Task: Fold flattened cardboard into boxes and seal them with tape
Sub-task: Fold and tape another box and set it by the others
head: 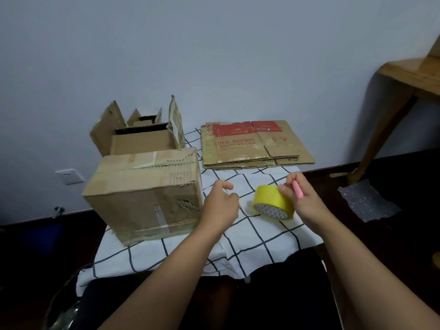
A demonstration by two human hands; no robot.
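Note:
A closed, taped cardboard box (145, 198) stands on the left of the checked cloth (257, 236). My left hand (220, 206) hovers just right of the box with its fingers curled; whether they pinch a tape end is unclear. A yellow tape roll (270, 200) lies tilted on the cloth. My right hand (302, 198) holds a slim pink tool (298, 190) while its fingertips touch the top of the roll. A stack of flattened cardboard (252, 145) with red print lies at the back right.
An open cardboard box (140, 136) with raised flaps stands behind the closed one, against the wall. A wooden furniture leg (385, 129) rises at the right. A sheet of bubble wrap (366, 201) lies on the dark floor. A wall socket (69, 176) is at the left.

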